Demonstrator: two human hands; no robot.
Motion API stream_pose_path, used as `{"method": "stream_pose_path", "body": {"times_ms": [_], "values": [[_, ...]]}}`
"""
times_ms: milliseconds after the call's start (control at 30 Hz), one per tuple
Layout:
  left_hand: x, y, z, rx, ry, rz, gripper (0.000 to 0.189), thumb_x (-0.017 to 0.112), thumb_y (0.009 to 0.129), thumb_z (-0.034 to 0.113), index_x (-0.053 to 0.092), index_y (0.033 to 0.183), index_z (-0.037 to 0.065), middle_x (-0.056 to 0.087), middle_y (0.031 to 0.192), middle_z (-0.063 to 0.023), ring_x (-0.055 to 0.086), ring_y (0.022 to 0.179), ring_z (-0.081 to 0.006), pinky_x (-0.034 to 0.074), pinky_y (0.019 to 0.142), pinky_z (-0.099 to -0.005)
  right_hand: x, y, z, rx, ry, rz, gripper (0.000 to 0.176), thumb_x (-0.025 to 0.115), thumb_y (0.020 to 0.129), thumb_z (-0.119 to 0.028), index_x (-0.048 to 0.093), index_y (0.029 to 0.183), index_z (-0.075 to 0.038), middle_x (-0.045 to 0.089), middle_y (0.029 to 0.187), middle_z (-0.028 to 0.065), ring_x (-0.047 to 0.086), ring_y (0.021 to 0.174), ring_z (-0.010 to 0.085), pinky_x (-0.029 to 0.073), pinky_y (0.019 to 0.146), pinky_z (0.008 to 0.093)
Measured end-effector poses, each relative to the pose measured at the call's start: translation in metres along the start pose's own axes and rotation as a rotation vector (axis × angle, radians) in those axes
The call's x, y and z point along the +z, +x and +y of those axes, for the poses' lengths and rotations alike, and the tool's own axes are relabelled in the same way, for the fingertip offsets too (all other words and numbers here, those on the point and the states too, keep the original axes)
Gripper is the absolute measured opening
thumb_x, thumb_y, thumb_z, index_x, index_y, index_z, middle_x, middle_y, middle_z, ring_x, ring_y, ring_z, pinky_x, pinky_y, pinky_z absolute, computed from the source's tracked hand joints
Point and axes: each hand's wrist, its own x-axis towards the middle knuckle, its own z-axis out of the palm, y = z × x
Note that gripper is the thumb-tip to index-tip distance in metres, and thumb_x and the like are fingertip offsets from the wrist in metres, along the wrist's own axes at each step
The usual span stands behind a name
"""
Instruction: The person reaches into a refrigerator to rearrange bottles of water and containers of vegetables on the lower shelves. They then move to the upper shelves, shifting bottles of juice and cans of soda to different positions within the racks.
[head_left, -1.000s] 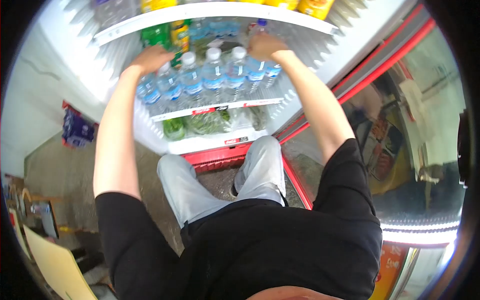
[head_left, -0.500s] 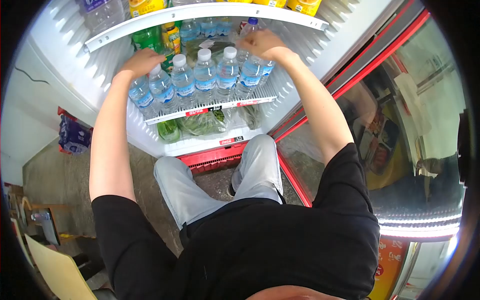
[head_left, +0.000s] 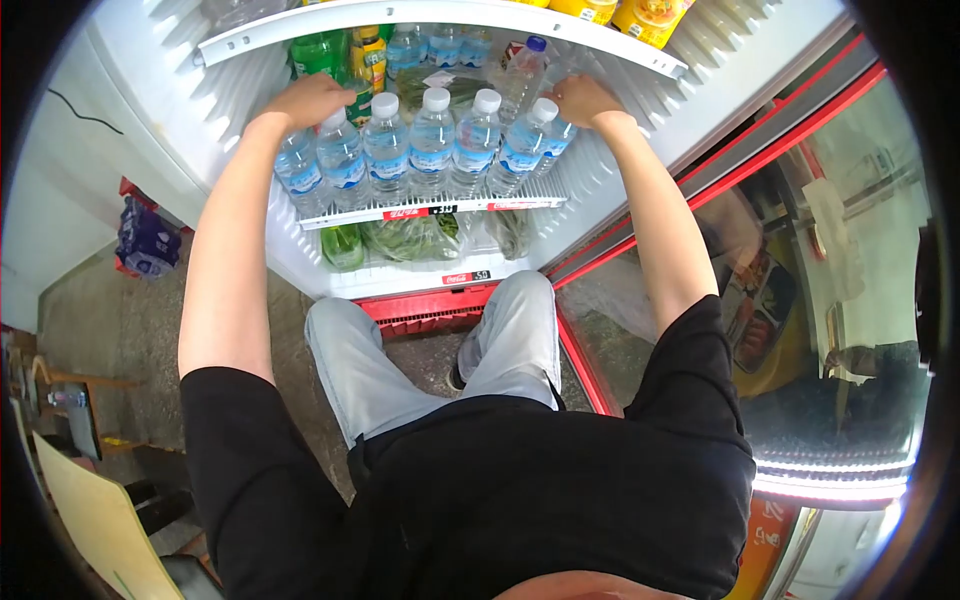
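Clear water bottles with white caps and blue labels stand in a front row on a fridge shelf [head_left: 330, 219]. My left hand [head_left: 312, 99] is curled over the top of the leftmost water bottle [head_left: 299, 176], hiding its cap. Its fingertips reach above the neighbouring bottle [head_left: 342, 160]. At the row's other end, my right hand [head_left: 586, 100] has bent fingers at the top of the rightmost water bottle [head_left: 556, 145], whose cap is also hidden. Just left of that hand, a clear bottle with a blue cap [head_left: 525, 75] stands farther back.
Green bottles [head_left: 320, 50] and a yellow-labelled bottle [head_left: 370, 60] stand behind the row. Bagged greens [head_left: 400, 238] lie on the shelf below. A white shelf edge [head_left: 450, 13] crosses above my hands. The open glass door [head_left: 780, 300] is at my right.
My right hand has moved right, from beside the blue-capped bottle to the rightmost water bottle. My left hand stays at the row's left end. The whole view has shifted slightly.
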Motion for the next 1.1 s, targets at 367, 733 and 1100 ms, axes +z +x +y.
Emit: {"method": "stream_pose_path", "body": {"times_ms": [367,733,1100], "values": [[-0.001,-0.004,0.006,0.007,-0.026,0.011,0.047,0.059,0.091,0.039,0.071,0.086,-0.006,0.071,0.082,-0.0192,0.068,0.073,-0.0279,0.052,0.069,-0.0405,-0.017,0.003,-0.007,0.165,0.016,-0.301,0.042,0.047,0.1,-0.032,0.075,0.114,-0.002,0.072,0.118,0.0217,0.068,0.112,0.0365,0.054,0.094,0.0451],[0.001,-0.001,0.004,-0.043,-0.017,0.005,0.048,0.059,0.092,0.042,0.071,0.089,-0.005,0.07,0.085,-0.0158,0.066,0.066,-0.0262,0.052,0.067,-0.041,-0.039,-0.013,-0.066,-0.357,0.302,0.113,0.042,0.067,0.095,-0.043,0.069,0.126,-0.014,0.073,0.096,0.0148,0.069,0.092,0.0282,0.053,0.084,0.0394],[0.001,0.0,0.005,-0.06,0.002,0.0,0.049,0.06,0.092,0.042,0.071,0.089,-0.005,0.07,0.086,-0.0154,0.067,0.067,-0.0257,0.054,0.065,-0.0405,-0.024,0.0,-0.068,-0.521,0.255,0.067,0.043,0.078,0.088,-0.041,0.069,0.107,-0.004,0.062,0.079,0.0131,0.06,0.074,0.0267,0.048,0.07,0.0397]]}}
